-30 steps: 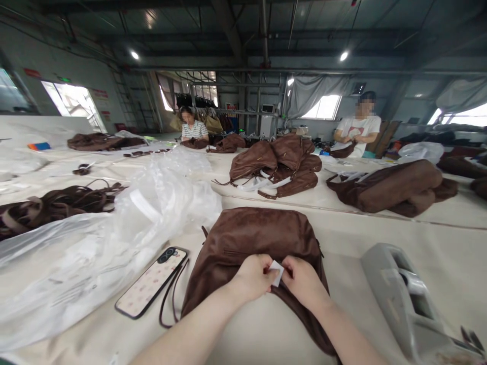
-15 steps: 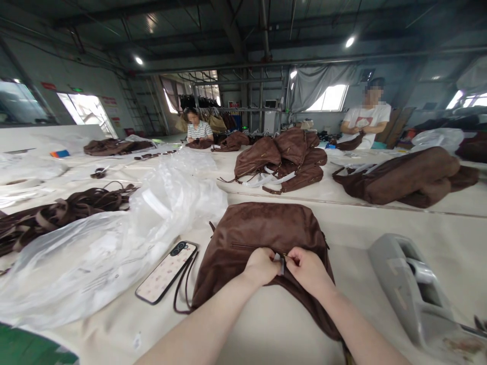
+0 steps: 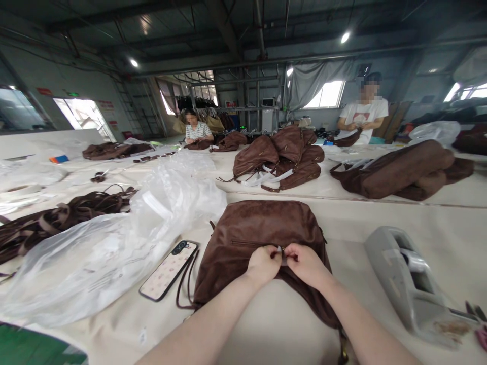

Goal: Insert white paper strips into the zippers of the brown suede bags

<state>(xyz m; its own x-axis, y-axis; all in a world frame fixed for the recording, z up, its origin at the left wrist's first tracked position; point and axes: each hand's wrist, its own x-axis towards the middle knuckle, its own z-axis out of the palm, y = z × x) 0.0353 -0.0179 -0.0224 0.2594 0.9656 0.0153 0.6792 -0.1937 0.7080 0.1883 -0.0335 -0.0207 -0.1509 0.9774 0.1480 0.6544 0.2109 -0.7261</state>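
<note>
A dark brown bag (image 3: 266, 220) lies on the pale table in front of me, a zipper line across its face. Both hands meet at the right end of that line. My left hand (image 3: 265, 263) is closed, its fingertips pinching a small whitish piece (image 3: 283, 257). Close beside it, my right hand (image 3: 304, 261) is also closed, fingertips at the zipper's end; what they pinch is too small to make out. A thin brown cord (image 3: 184, 284) runs out at the bag's left side.
A phone (image 3: 168, 270) lies left of the bag, near clear plastic wrap (image 3: 95, 258) and brown straps (image 3: 64, 218). A grey tape dispenser (image 3: 407, 284) stands at right. More brown bags (image 3: 281, 157) lie beyond. Two people work across the table.
My fingertips have drawn closer together around the small whitish piece. The view has shifted slightly, bringing a pink-handled tool into sight at the right edge.
</note>
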